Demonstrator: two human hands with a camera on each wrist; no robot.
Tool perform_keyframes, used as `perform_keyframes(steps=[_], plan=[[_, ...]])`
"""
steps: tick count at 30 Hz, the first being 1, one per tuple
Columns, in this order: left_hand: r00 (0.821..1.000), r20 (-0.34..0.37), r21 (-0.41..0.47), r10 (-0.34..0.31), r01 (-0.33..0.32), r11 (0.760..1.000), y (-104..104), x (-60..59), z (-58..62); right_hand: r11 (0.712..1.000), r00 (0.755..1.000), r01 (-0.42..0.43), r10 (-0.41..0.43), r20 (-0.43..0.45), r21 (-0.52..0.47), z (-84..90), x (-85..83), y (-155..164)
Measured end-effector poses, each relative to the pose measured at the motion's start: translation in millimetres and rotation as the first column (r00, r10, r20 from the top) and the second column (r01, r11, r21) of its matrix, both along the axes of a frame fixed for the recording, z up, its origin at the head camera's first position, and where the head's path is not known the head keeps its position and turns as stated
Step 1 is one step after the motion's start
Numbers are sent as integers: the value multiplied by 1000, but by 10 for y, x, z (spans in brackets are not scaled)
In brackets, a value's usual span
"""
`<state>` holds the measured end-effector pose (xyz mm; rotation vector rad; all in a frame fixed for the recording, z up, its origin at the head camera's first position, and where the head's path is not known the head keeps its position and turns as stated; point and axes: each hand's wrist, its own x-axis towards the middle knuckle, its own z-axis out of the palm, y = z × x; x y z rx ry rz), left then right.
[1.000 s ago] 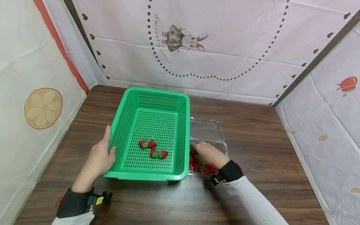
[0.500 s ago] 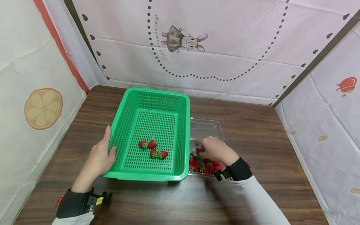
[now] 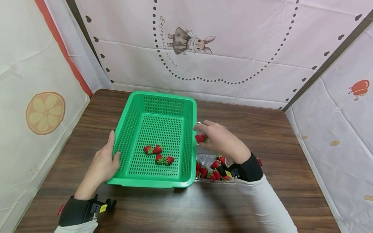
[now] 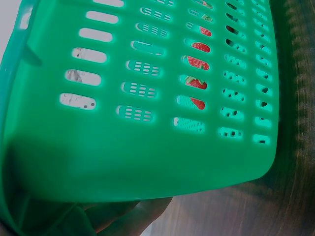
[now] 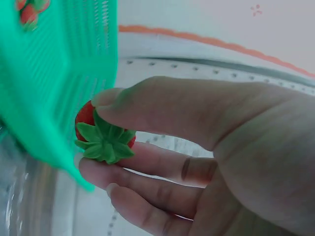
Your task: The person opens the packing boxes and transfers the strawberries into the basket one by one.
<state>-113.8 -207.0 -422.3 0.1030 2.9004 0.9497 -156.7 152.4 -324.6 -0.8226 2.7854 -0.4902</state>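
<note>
Between the thumb and fingers of my right hand point(image 3: 222, 139) a red strawberry point(image 5: 104, 140) is pinched, its green leaves facing the right wrist camera. This hand is beside the right rim of a green plastic basket point(image 3: 166, 184), over the clear plastic box point(image 3: 209, 158). My left hand point(image 3: 102, 161) grips the basket's left side, and some of its fingers point(image 4: 140, 216) show past the basket wall in the left wrist view. On the basket floor sit several strawberries point(image 3: 158, 158) in a small cluster. More strawberries point(image 3: 214, 174) lie in the front part of the box.
The basket and the box stand on a brown wood-grain table point(image 3: 262, 136), with the basket overlapping the box's left side in the head view. Printed white cloth point(image 3: 247, 38) hangs behind the table and along both sides.
My right hand has risen out of the clear box with a strawberry and moved up and away, towards the basket's right rim. The left hand and basket have stayed put.
</note>
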Motion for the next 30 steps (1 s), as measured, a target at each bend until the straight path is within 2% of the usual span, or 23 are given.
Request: perform_keyframes(steps=[3,7,13,18,21,25,30], plan=[[1000,1,-1,0,0,1000,-2,3,2,999,998,-36,35,-42,-17,57,-16,-155],[1000,4,-3,-1,1,1000,0,3,3,995,992,-98,97,-81,-3,48,-67,-359],[1000,-6,-3,1,-1,1000,2,0,0,982,985,-169,172,-25,84,-95,-243,-671],[1000,3,-9,3,-3,1000,-3,11,1,970,980,-198,201,-3,138,-269,-391,-883],[1000,9,-9,5,-4,1000,-3,18,1,975,987,-155,158,-4,160,-366,-436,-989],[1000,0,-7,4,-4,1000,-1,17,-2,982,999,-53,52,14,180,-484,-445,-1104],[1000,-23,-2,1,-1,1000,-2,15,-3,960,998,-22,3,70,279,-597,-437,-1210]])
